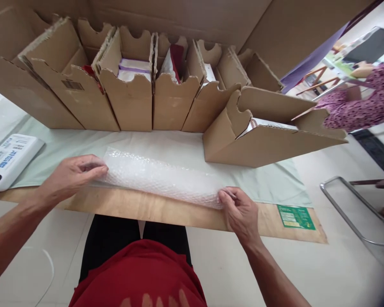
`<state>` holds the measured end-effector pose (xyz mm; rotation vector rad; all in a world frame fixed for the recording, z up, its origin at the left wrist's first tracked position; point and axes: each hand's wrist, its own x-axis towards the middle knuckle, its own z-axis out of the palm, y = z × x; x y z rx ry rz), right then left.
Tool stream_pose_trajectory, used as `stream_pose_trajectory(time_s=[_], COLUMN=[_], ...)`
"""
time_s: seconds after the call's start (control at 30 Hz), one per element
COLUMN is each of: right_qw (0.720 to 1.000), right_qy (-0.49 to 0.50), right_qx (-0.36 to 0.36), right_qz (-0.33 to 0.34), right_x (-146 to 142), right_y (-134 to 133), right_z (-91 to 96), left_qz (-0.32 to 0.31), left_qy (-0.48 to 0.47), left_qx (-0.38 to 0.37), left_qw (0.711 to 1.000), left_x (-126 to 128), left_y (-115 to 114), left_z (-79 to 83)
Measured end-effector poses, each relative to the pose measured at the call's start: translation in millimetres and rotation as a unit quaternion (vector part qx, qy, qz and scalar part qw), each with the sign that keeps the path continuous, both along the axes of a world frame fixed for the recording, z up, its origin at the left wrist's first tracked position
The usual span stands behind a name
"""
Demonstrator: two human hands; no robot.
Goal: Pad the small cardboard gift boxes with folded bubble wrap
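A long strip of clear bubble wrap [160,177] stretches between my two hands, low over the front of the table. My left hand [78,172] pinches its left end, thumb against the fingers. At the opposite end, the thumb and fingers of my right hand [240,209] are closed on the lower right corner. The strip slopes down slightly from left to right. Part of its lower edge lies over the bare wooden edge [179,210] of the table.
Several open cardboard bins [132,102] stand in a row behind the wrap. A separate cardboard bin [259,143] sits angled at right, holding a white box. A white device with a label [14,155] lies at left. Beyond the table are a metal-framed chair [345,213] and a person's patterned sleeve [365,100].
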<state>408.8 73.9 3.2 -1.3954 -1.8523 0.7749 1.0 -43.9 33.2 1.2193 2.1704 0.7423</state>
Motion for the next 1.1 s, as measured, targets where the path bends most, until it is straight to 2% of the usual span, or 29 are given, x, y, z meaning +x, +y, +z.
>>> stream_pose_trajectory(time_s=[0.1, 0.2, 0.3, 0.4, 0.5, 0.6, 0.7, 0.8, 0.87, 0.93, 1.0, 1.1], right_qw=[0.999, 0.99, 0.978, 0.969, 0.961, 0.956, 0.955, 0.965, 0.971, 0.969, 0.963, 0.961], right_qy=[-0.052, -0.131, -0.191, -0.23, -0.254, -0.244, -0.219, -0.171, -0.125, -0.078, -0.045, -0.004], right_qx=[0.008, 0.05, 0.073, 0.064, 0.03, -0.024, -0.044, -0.05, -0.087, -0.138, -0.175, -0.2], right_qz=[0.001, 0.019, 0.042, 0.064, 0.105, 0.162, 0.195, 0.19, 0.184, 0.19, 0.198, 0.191], right_x=[-8.8, -11.8, -9.2, -4.9, -5.0, -11.5, -17.3, -12.7, -2.9, 9.3, 20.2, 28.1], right_y=[17.0, 23.5, 25.5, 34.8, 54.2, 72.2, 75.5, 59.3, 38.7, 12.0, -18.7, -65.3], right_z=[-13.3, -23.7, -25.2, -19.1, -10.5, -2.2, 4.9, 9.8, 11.3, 11.4, 9.1, -1.2], left_qz=[0.001, -0.019, -0.032, -0.014, -0.01, -0.045, -0.077, -0.078, -0.073, -0.07, -0.095, -0.184], left_qy=[0.053, 0.118, 0.209, 0.283, 0.277, 0.251, 0.25, 0.215, 0.194, 0.222, 0.285, 0.356], left_qx=[-0.026, -0.068, -0.077, -0.08, -0.132, -0.18, -0.156, -0.136, -0.138, -0.109, -0.036, 0.092], left_qw=[0.998, 0.991, 0.974, 0.956, 0.952, 0.95, 0.953, 0.964, 0.968, 0.966, 0.953, 0.912], left_x=[8.2, 13.3, 13.0, 8.2, 2.4, -0.1, 2.0, 5.5, 7.6, 11.5, 20.2, 46.7], left_y=[22.1, 31.2, 31.9, 33.1, 39.2, 46.1, 47.4, 44.9, 46.4, 54.7, 71.7, 109.2], left_z=[-5.6, -14.6, -20.8, -20.8, -15.9, -11.4, -8.0, 1.1, 11.3, 21.7, 28.6, 29.7])
